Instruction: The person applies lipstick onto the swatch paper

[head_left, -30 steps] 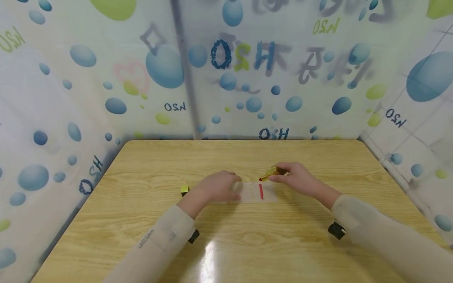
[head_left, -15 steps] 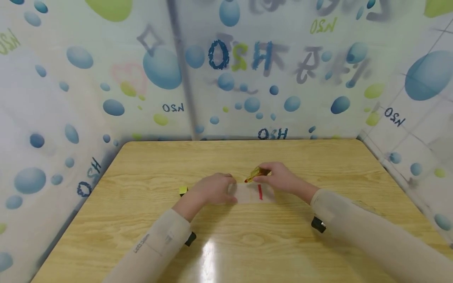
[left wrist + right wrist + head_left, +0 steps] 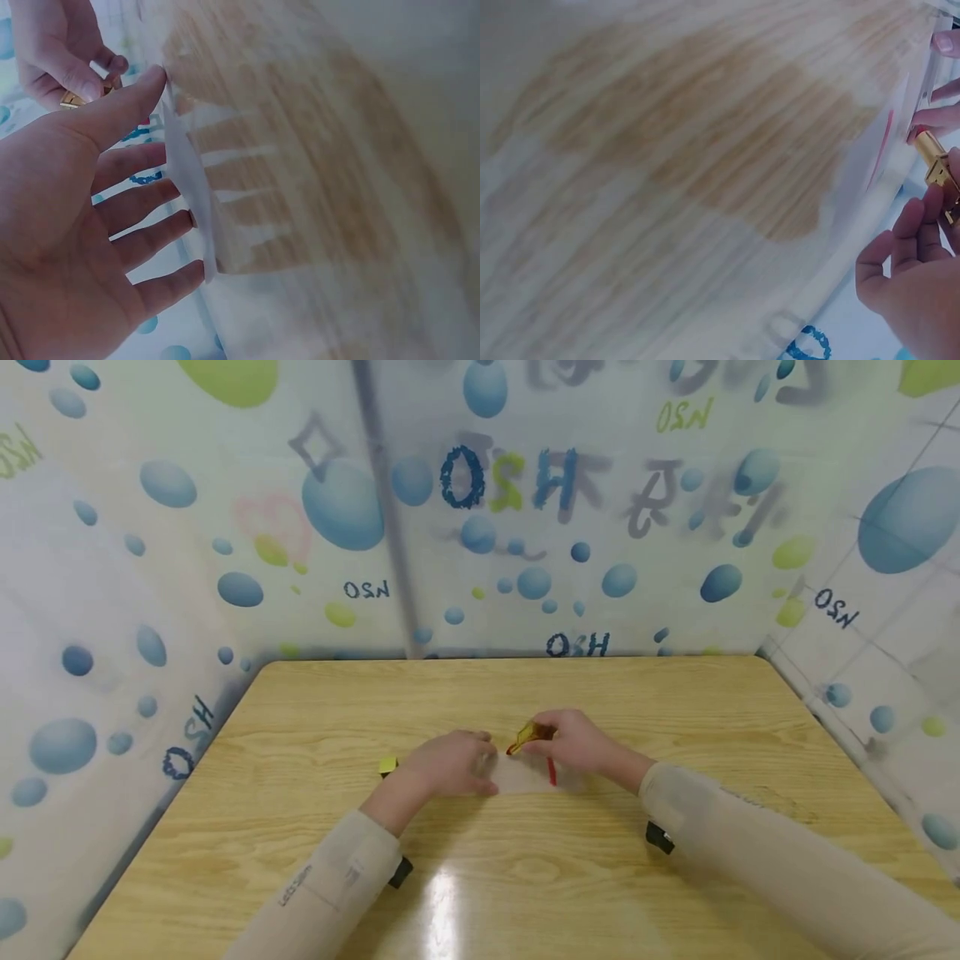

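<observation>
A gold-cased lipstick with a red tip is pinched between the thumb and fingers of my right hand. Its tip points down and left, close over a strip of white paper on the table. One red stroke crosses the paper's right part, its upper end hidden by my right hand. My left hand rests on the paper's left part. In the left wrist view, the fingertips of my left hand are spread along the paper. The right wrist view shows the lipstick beside my left fingers.
A small block with a yellow top and dark side sits left of my left hand, partly behind the wrist. The wooden table meets patterned walls at the back and sides. Black wrist cameras hang below both sleeves.
My right hand has moved left with the lipstick, from beyond the red stroke to near my left fingers, and its tip is lower. My left hand stays on the paper.
</observation>
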`<control>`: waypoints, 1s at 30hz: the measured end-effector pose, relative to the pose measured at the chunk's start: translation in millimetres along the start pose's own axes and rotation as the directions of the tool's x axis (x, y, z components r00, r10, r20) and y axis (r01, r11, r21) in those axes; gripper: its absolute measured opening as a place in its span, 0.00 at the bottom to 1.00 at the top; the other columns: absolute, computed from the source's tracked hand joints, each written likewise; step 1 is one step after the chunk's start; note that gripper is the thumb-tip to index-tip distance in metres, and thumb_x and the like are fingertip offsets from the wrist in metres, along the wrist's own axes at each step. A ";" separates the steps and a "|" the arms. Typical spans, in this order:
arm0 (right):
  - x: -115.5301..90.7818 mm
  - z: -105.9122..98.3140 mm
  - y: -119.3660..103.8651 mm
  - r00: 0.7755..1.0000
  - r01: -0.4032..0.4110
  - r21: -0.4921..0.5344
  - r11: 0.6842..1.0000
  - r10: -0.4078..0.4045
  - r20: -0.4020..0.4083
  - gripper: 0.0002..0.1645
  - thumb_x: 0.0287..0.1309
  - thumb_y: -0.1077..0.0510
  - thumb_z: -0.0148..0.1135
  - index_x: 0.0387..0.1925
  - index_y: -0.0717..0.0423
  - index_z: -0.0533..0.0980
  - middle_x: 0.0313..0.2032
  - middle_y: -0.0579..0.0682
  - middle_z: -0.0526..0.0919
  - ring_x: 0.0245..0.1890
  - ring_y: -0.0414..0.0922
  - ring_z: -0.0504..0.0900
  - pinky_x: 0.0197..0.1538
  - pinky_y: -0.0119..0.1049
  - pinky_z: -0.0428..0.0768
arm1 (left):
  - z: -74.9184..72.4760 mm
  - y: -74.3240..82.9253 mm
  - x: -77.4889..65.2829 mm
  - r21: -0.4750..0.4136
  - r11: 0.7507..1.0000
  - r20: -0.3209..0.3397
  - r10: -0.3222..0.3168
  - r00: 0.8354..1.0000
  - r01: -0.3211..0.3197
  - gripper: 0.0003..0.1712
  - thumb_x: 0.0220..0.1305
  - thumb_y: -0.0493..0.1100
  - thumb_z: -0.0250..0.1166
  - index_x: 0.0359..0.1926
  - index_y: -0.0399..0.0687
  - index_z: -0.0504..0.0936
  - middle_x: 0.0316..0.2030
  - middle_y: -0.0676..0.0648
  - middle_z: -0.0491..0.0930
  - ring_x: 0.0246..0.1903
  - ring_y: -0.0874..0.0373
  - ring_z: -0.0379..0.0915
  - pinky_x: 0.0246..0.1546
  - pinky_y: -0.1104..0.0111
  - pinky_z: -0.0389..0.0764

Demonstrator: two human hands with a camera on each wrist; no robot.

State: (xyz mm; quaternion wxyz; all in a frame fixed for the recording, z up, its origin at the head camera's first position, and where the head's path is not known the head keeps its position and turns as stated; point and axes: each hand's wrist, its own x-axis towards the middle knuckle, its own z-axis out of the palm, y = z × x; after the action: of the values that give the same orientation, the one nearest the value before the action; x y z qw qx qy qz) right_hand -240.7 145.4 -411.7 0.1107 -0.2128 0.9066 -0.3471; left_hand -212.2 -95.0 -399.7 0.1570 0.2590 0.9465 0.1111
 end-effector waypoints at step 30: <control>-0.2 12.5 -10.7 1.000 0.030 -0.053 0.998 -0.030 0.008 0.10 0.72 0.50 0.69 0.42 0.52 0.84 0.33 0.47 0.82 0.32 0.42 0.74 0.37 0.35 0.74 | 3.3 -4.1 2.8 0.025 1.000 -0.018 0.004 1.000 -0.003 0.35 0.67 0.61 0.74 0.70 0.55 0.81 0.79 0.47 0.69 0.76 0.44 0.70 0.75 0.49 0.73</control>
State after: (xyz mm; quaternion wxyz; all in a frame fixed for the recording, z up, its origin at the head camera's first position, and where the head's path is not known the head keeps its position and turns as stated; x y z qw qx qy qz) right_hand -232.8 131.0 -413.7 0.1030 -0.2307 0.9119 -0.3236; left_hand -215.2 -96.6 -404.7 0.1452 0.2616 0.9488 0.1016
